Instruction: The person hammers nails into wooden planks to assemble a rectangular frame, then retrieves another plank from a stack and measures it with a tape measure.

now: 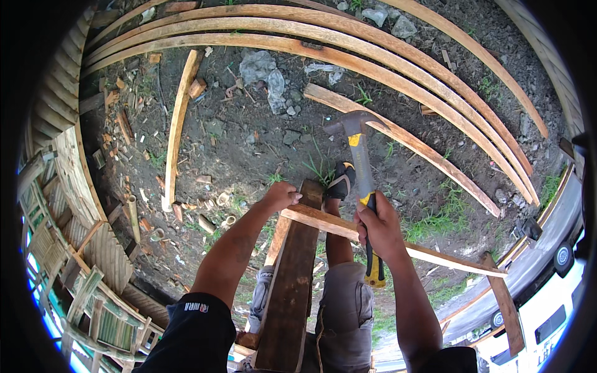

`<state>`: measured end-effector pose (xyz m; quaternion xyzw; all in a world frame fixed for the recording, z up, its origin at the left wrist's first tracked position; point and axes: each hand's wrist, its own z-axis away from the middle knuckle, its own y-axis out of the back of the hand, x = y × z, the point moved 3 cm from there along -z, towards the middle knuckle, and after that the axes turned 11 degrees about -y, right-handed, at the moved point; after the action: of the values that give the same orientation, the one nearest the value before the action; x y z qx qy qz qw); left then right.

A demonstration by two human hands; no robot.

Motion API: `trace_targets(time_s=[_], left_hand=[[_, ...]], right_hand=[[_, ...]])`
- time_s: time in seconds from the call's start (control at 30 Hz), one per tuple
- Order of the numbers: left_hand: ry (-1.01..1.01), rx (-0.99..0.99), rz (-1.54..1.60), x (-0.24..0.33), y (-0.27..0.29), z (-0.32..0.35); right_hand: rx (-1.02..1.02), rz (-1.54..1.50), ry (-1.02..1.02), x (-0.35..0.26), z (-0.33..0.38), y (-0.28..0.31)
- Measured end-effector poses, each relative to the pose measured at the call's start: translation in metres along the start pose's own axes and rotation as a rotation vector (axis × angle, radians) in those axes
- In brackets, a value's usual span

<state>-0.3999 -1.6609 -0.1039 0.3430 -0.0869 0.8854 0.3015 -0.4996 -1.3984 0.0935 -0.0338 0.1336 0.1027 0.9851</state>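
Right hand (380, 229) wraps hammer (361, 160) (likely stiff, head-heavy toward 12 o'clock; hold low on handle (375, 273)), left hand (280, 196) at 10 o'clock, pinch unclear.

Hammer (360, 155) with grey, yellow and black handle; near beam (289, 283), dark brown; far planks (249, 41), light tan; shorts (346, 298), grey.

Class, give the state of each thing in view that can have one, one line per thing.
Hammer: gripped, its head pointing away
Right hand: closed around the hammer
Pale wood strip: lying across the dark beam
Left hand: curled beside the strip; anything held is unclear
Sandal: worn
Clear plastic: crumpled on the ground
Short plank: lying on the ground
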Motion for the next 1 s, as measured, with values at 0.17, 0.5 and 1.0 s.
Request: trace_targets(time_s=[0.17, 0.5, 1.0], left_hand=[[0.042, 0.002, -0.087, 0.006, 0.002, 0.005], [-0.001, 0.066, -0.089, 0.004, 0.000, 0.010], [0.040, 0.062, -0.190, -0.016, -0.006, 0.011]], right_hand=[[0.100, 0.500, -0.065, 0.006, -0.018, -0.046], [0.354, 0.242, 0.197, -0.037, -0.026, -0.023], [0.430, 0.329, 0.321, 0.004, -0.023, -0.043]])
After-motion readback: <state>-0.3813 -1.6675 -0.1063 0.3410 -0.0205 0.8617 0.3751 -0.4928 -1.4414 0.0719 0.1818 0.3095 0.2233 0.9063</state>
